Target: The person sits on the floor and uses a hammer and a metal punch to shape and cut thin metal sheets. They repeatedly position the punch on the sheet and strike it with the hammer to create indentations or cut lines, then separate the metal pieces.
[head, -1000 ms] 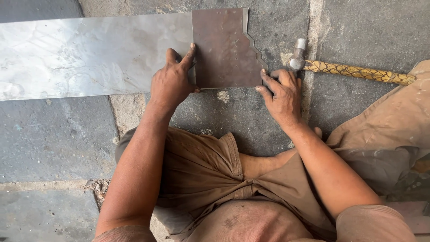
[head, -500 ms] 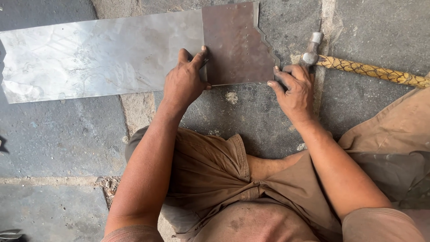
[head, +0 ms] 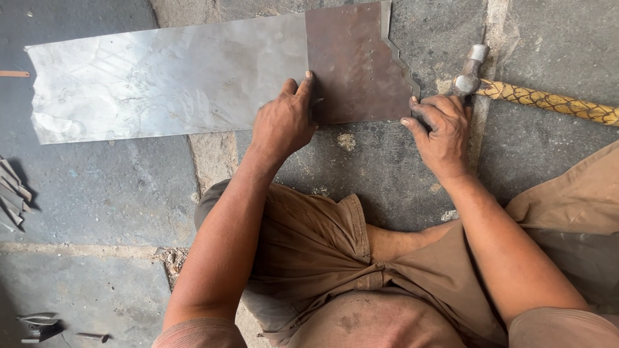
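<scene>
My left hand is unclenched, fingers spread and pressing the brown template plate flat onto the shiny metal sheet lying on the stone floor. My right hand, loosely curled, steadies the plate's lower right corner, beside a hammer.

Left hand flat, fingers spread; right hand curled, palm down

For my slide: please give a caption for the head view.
Both hands, left hand and right hand, press brown plate on steel sheet; hammer beside.
</scene>
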Action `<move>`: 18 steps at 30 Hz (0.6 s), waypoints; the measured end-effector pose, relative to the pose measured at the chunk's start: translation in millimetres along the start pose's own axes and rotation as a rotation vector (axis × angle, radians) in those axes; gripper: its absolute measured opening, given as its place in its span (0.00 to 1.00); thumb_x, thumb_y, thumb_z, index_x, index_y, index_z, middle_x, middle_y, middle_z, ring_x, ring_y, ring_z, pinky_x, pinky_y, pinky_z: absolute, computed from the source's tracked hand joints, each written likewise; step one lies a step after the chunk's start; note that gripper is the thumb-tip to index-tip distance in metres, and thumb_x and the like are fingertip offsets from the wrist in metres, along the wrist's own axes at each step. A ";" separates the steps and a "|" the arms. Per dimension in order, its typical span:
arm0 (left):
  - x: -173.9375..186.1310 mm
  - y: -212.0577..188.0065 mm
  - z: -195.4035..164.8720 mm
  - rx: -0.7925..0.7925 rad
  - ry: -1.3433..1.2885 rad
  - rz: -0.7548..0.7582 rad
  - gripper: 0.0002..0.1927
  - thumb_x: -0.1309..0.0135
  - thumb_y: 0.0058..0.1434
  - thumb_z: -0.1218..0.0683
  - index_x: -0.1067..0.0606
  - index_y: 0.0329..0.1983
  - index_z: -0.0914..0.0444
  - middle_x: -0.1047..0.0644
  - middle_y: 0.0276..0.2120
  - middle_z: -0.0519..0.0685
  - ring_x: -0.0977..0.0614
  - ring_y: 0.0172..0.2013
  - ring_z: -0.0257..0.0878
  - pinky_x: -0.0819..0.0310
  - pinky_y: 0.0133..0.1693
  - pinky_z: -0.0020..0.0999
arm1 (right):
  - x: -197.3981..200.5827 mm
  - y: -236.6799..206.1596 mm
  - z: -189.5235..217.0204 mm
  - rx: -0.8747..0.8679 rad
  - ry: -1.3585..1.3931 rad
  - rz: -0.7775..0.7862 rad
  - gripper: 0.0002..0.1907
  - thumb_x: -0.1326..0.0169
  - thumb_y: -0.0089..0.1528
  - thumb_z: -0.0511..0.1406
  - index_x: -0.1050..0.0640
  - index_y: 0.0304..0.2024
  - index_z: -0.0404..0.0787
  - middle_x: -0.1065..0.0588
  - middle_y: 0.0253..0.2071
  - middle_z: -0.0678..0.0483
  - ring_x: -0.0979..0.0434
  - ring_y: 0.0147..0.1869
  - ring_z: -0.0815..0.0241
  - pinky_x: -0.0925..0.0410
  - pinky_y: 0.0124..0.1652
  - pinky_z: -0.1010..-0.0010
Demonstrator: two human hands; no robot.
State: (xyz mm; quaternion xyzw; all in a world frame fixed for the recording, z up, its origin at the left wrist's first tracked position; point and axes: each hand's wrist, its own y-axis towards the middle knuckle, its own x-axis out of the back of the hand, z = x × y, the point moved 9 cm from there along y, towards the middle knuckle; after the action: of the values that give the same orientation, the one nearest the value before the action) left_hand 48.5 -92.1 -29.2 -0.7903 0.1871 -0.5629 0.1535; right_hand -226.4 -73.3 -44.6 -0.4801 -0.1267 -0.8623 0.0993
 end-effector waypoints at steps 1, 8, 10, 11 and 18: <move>-1.6 0.8 1.2 0.008 -0.003 0.021 0.50 0.33 0.49 0.58 0.43 0.74 0.61 0.26 0.47 0.57 0.17 0.39 0.53 0.20 0.41 0.47 | 0.5 0.4 0.6 0.005 0.002 -0.004 0.16 0.34 0.65 0.44 0.16 0.47 0.40 0.22 0.46 0.57 0.29 0.52 0.58 0.37 0.55 0.62; 5.0 1.7 14.9 -0.018 -0.182 -0.139 0.45 0.29 0.48 0.54 0.35 0.69 0.53 0.22 0.48 0.52 0.17 0.46 0.52 0.21 0.45 0.47 | 0.4 0.4 0.7 0.014 0.060 0.016 0.16 0.34 0.65 0.41 0.17 0.50 0.38 0.23 0.48 0.54 0.29 0.53 0.56 0.35 0.56 0.62; 8.3 1.5 20.9 -0.026 -0.258 -0.195 0.39 0.31 0.52 0.55 0.32 0.68 0.50 0.19 0.49 0.51 0.16 0.47 0.50 0.21 0.46 0.46 | 0.4 -0.1 0.7 0.014 0.078 0.026 0.14 0.35 0.66 0.38 0.17 0.50 0.37 0.23 0.49 0.53 0.30 0.53 0.55 0.34 0.56 0.62; 7.5 3.0 23.8 -0.006 -0.265 -0.199 0.38 0.31 0.53 0.56 0.31 0.67 0.49 0.19 0.48 0.51 0.16 0.47 0.50 0.20 0.46 0.45 | 0.5 -0.1 1.2 0.021 0.081 0.029 0.13 0.36 0.66 0.37 0.17 0.50 0.36 0.24 0.49 0.52 0.30 0.53 0.55 0.34 0.56 0.61; 5.5 9.0 33.7 0.072 -0.371 -0.212 0.45 0.31 0.49 0.58 0.37 0.70 0.47 0.19 0.45 0.55 0.16 0.45 0.52 0.21 0.45 0.46 | -0.7 2.0 1.8 0.024 0.076 0.039 0.10 0.37 0.67 0.35 0.17 0.49 0.36 0.23 0.49 0.52 0.29 0.54 0.56 0.34 0.57 0.62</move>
State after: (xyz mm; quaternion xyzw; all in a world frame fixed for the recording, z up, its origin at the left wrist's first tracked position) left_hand 80.9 -101.5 -39.4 -0.8897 0.0512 -0.4269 0.1535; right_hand -223.9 -74.5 -44.1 -0.4482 -0.1238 -0.8763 0.1265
